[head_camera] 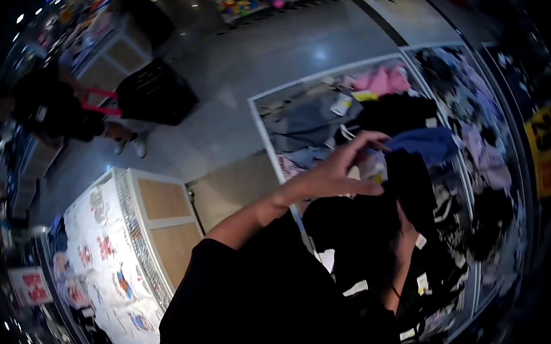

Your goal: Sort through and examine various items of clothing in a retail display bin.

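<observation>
My left hand (pixel 341 170) reaches over the open bin of clothes, its thumb and fingers curved apart with no cloth held between them. Its fingertips are close to a blue garment (pixel 425 145) and to the edge of a folded black garment (pixel 413 183). That black garment is in my right hand (pixel 405 238), thumb along the cloth and the other fingers mostly hidden. More black cloth (pixel 349 226) lies beneath both hands, too dark to tell its separate pieces. White paper tags (pixel 356 288) hang from several garments.
A white-framed bin (pixel 264 127) holds grey, black and pink clothes. Beside it stands a counter with white printed shirts (pixel 109 251). A person (pixel 57 106) at the left holds a black bag (pixel 158 92) by pink handles. A yellow sign (pixel 543 144) stands at the right.
</observation>
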Available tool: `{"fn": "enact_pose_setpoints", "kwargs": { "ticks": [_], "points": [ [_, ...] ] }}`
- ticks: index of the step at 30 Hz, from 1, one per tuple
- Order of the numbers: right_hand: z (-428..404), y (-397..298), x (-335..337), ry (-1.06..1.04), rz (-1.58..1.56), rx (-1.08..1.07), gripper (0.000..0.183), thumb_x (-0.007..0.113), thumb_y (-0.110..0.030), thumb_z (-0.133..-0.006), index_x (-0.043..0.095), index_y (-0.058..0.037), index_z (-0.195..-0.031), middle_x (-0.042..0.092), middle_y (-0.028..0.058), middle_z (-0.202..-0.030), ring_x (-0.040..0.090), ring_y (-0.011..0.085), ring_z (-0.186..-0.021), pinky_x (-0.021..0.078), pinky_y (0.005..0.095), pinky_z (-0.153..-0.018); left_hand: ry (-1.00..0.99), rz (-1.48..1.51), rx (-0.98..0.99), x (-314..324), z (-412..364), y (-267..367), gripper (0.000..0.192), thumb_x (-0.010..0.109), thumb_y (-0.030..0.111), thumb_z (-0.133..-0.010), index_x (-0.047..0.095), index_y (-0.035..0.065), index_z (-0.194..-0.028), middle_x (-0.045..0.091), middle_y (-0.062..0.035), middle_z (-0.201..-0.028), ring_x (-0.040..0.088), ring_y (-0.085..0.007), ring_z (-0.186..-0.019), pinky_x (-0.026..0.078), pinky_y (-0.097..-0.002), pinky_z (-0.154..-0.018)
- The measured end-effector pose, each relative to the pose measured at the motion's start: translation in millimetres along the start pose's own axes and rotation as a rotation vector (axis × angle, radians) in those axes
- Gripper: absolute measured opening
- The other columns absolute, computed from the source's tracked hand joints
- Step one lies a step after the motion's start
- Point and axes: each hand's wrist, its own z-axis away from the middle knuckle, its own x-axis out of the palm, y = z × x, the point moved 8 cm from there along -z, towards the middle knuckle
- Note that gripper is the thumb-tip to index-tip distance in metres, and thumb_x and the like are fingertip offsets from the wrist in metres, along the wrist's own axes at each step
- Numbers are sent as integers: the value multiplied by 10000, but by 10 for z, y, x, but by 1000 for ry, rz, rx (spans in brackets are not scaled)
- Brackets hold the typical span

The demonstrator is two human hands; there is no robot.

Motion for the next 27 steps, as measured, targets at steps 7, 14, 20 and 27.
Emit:
{"fn": "enact_pose_setpoints", "kwargs": {
  "ticks": [7, 14, 20, 27],
  "points": [
    [-434, -721, -1062, 528, -972, 322, 328, 568, -208, -935, 693, 30, -1122, 685, 110, -1178, 591, 175, -1161, 377, 305, -1065, -220, 111, -175, 189, -193, -495, 1069, 909, 290, -674, 273, 19, -1489, 475, -116, -1379, 498, -200, -1249, 362, -341, -1083],
    [-392, -1195, -1852, 730, -778, 64, 275, 554, -128, -933, 701, 33, -1101, 691, 130, -1147, 626, 193, -1126, 427, 320, -1038, -299, -44, -69, 517, -529, -223, 581, 894, 149, -677, 601, -2, -1155, 662, -40, -1052, 597, -111, -959, 473, -268, -900],
    [-243, -1870, -2377, 759, 163, -281, 243, 610, -64, -917, 686, 45, -1120, 707, 141, -1107, 691, 217, -1001, 536, 319, -910, -55, -101, 226, 440, -856, 271, 345, 734, 57, -848, 614, 22, -1170, 670, -59, -1092, 624, -130, -1010, 474, -287, -918],
    [-437, -2016, -2796, 812, -55, -451, 267, 721, -126, -853, 677, 1, -1084, 715, 110, -998, 664, 191, -902, 483, 269, -840, -145, 82, 255, 545, -859, 369, 600, 735, 246, -869, 469, 20, -1357, 580, -154, -1296, 565, -214, -1183, 412, -333, -1030]
  ]
}}
